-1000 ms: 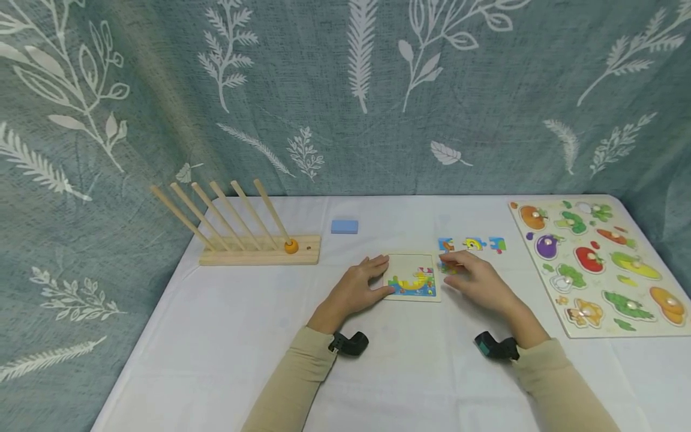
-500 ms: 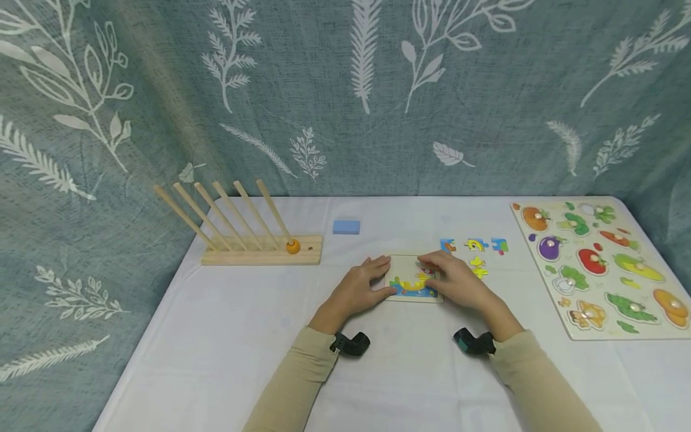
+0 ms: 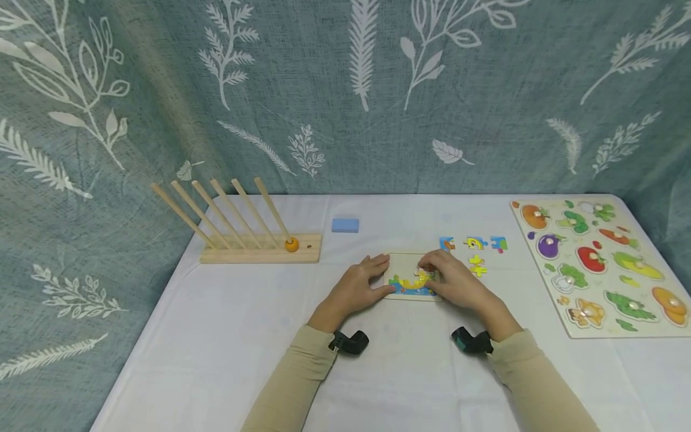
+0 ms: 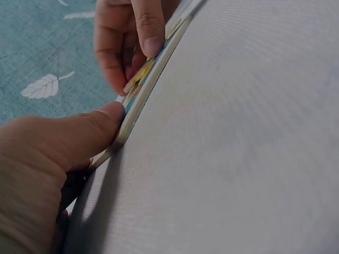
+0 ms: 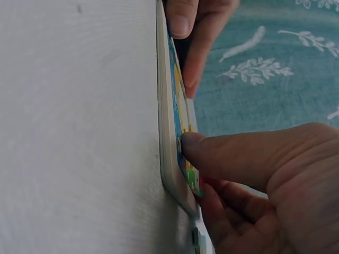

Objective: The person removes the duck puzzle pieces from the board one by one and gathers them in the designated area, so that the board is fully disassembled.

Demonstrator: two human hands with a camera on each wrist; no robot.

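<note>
A small wooden jigsaw puzzle tray (image 3: 403,264) lies in front of me, its lower part filled with blue, yellow and green pieces. My left hand (image 3: 358,288) holds the tray's left side, with the thumb on the near left corner and the fingers towards the far left corner. Over the tray's right side, my right hand (image 3: 456,281) pinches a jigsaw piece (image 4: 136,79) with yellow on it, tilted in the left wrist view. Its fingers partly hide the piece. Loose jigsaw pieces (image 3: 475,243) lie beyond the right hand, with a yellow one (image 3: 477,266) nearer to it.
A wooden stand with several slanted pegs (image 3: 259,255) and an orange bead (image 3: 291,244) stands at the left. A blue block (image 3: 345,225) lies at the back. At the right is a vegetable knob puzzle board (image 3: 610,312). A patterned curtain (image 3: 324,90) hangs behind the table.
My right hand has moved left from beside the loose pieces to the tray's right side, uncovering the yellow piece on the table. The left hand has stayed on the tray.
</note>
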